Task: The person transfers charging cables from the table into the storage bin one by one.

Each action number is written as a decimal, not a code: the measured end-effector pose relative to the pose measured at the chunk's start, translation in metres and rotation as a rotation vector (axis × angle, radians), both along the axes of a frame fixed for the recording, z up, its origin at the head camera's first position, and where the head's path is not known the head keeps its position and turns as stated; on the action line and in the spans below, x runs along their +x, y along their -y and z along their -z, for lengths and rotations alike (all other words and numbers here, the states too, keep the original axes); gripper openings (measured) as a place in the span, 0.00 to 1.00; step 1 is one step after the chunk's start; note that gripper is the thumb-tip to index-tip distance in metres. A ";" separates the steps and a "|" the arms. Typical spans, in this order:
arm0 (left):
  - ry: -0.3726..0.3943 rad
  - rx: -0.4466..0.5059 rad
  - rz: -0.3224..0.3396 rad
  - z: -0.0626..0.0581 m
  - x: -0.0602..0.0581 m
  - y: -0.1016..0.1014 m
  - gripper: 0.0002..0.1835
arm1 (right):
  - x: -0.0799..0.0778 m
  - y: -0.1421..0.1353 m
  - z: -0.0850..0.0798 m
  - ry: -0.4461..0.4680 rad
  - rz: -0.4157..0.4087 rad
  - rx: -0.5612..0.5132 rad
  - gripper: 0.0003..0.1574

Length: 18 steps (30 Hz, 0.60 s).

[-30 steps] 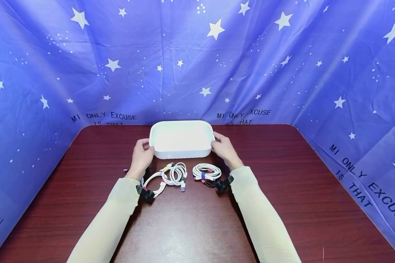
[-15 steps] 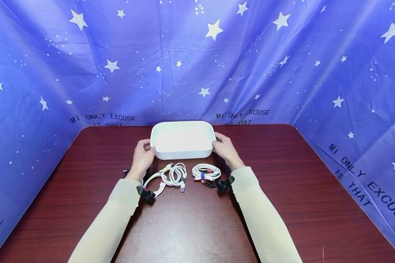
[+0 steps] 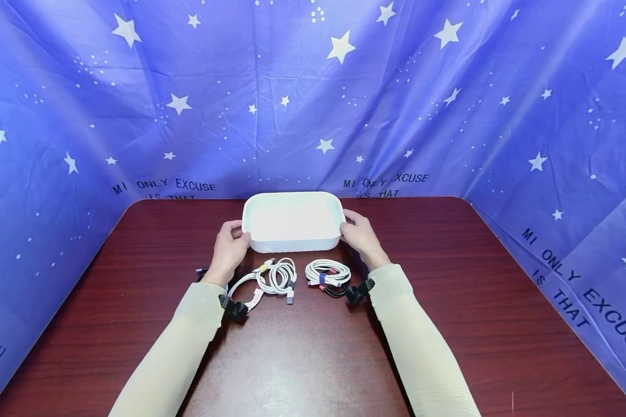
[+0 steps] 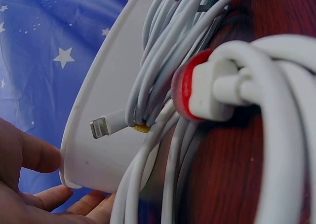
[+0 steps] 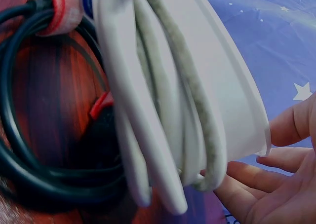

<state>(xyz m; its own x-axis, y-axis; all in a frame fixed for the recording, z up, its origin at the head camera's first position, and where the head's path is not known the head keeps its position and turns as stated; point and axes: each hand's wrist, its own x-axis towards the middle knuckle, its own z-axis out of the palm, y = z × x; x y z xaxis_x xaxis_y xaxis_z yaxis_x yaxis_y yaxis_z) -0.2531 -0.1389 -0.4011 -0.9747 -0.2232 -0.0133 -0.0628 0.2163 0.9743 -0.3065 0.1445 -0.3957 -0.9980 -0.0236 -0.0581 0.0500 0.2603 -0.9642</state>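
Note:
A white rectangular tray (image 3: 292, 247) with rounded corners sits near the table's back edge, its inside facing up. My left hand (image 3: 229, 250) grips its left end; my right hand (image 3: 363, 236) grips the right end. In the left wrist view, the left thumb (image 4: 40, 156) meets the rim, with the other fingers lower along the end wall. The right wrist view shows the right fingers (image 5: 256, 177) likewise at the rim and below it. Coiled white cables (image 3: 281, 278) lie before the tray on the left. Another white coil (image 3: 327, 264) with a blue strap lies to the right.
A black cable (image 5: 10, 110) with red straps lies under the right white coil. By the left hand, a white cable ends in a Lightning plug (image 4: 100, 128). A dark plug tip (image 3: 202, 270) shows left of that wrist. Starry blue cloth (image 3: 313, 116) hangs behind the table.
The tray has slid slightly to the right, with both hands moving along on its ends. The cables lie where they were.

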 end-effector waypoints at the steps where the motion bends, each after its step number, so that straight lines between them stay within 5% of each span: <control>1: 0.003 -0.001 0.002 0.000 0.000 0.000 0.22 | 0.000 0.000 0.000 -0.001 -0.001 0.001 0.39; 18: 0.002 0.016 0.019 0.001 0.000 0.002 0.25 | 0.002 -0.002 0.000 -0.015 0.037 0.041 0.36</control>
<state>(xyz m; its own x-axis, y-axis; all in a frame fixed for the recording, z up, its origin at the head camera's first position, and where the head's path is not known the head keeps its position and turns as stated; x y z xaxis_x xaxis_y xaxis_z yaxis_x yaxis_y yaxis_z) -0.2531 -0.1405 -0.4017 -0.9787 -0.2043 -0.0185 -0.0607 0.2022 0.9775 -0.3043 0.1468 -0.3955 -0.9989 0.0159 -0.0434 0.0461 0.2981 -0.9534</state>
